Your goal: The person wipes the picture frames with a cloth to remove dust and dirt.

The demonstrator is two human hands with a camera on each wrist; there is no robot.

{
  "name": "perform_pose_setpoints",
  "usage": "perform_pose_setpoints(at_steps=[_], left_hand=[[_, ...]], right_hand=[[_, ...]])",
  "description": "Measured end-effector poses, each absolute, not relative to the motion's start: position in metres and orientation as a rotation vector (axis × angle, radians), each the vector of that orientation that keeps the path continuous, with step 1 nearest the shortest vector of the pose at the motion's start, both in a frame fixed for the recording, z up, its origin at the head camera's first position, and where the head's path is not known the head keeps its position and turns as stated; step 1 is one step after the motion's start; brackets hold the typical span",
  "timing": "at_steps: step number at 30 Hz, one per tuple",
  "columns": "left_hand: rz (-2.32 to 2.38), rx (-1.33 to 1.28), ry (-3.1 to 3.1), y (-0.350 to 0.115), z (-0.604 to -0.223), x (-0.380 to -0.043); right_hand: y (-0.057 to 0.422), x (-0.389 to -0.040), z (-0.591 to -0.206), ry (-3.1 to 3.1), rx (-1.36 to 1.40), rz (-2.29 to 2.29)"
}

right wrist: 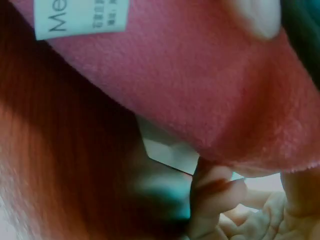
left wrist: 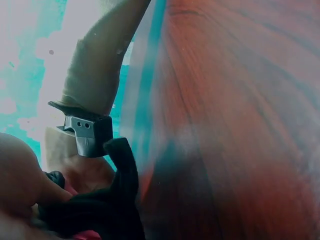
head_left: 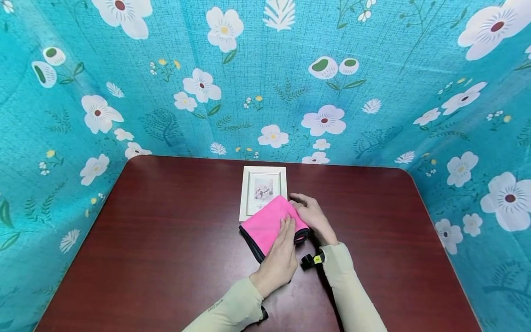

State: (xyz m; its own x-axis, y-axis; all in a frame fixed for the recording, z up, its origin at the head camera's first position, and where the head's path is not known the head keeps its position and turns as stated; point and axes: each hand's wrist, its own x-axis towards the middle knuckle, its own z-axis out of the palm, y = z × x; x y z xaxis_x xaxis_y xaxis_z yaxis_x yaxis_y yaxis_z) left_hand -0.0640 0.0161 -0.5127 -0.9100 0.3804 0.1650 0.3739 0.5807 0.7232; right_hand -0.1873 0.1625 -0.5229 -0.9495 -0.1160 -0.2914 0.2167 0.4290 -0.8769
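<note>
A folded pink cloth [head_left: 265,226] with black edging is held raised over the table, overlapping the lower part of a white picture frame [head_left: 244,196] in the head view. My left hand [head_left: 279,263] holds its near side, long fingers laid along the top face and a thumb [right wrist: 262,17] against the other face in the right wrist view. At the cloth's right corner, my right hand [head_left: 311,214] grips the edge with bent fingers [right wrist: 215,192]. A white printed label [right wrist: 82,17] shows on the cloth. Dark edging [left wrist: 100,210] hangs close to the left wrist camera.
The dark red wooden table [head_left: 166,240] extends to both sides. Behind it hangs a blue flowered curtain [head_left: 257,92], which also borders the left and right sides. A black wrist camera [head_left: 311,262] is strapped at the right sleeve's cuff.
</note>
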Motion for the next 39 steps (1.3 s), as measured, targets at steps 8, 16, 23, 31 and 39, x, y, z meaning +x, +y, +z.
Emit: perform_pose_setpoints(at_steps=[8, 16, 23, 31, 39], left_hand=[[1.095, 0.753, 2.745, 0.017, -0.503, -0.056], [0.424, 1.017, 2.717, -0.011, -0.489, -0.028], [0.253, 0.932, 2.776, -0.019, -0.486, -0.009], [0.222, 0.814, 2.781, -0.031, -0.484, -0.011], [0.122, 0.666, 2.828, -0.031, -0.494, -0.013]], right_hand=[[0.187, -0.184, -0.514, 2.417, 0.072, -1.515], [0.207, -0.181, -0.511, 2.352, 0.059, -1.548], [0.209, -0.179, -0.511, 2.365, 0.071, -1.542], [0.21, -0.174, -0.507, 2.402, 0.039, -1.567], [0.206, -0.171, -0.498, 2.471, -0.039, -1.586]])
